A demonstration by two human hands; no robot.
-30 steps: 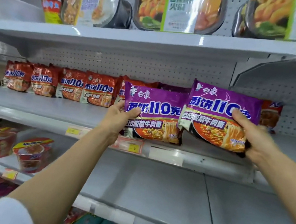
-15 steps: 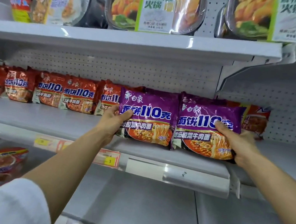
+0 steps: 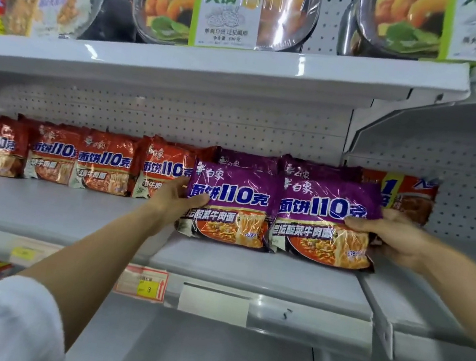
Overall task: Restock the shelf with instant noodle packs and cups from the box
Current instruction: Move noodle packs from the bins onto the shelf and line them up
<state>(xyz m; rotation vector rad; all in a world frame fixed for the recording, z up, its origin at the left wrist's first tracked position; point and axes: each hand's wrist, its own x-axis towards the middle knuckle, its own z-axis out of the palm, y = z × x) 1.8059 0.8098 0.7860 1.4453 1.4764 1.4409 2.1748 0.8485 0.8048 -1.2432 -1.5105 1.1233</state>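
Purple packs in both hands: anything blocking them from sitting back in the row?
Only more purple packs directly behind. The left purple pack and right purple pack, gripped by left hand and right hand, already rest on the shelf.

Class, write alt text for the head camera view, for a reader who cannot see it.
Two hands, left hand and right hand, each hold a purple noodle pack, left pack and right pack, standing side by side on a grey middle shelf. Red noodle packs line the shelf to their left; boxed meals sit on the shelf above.
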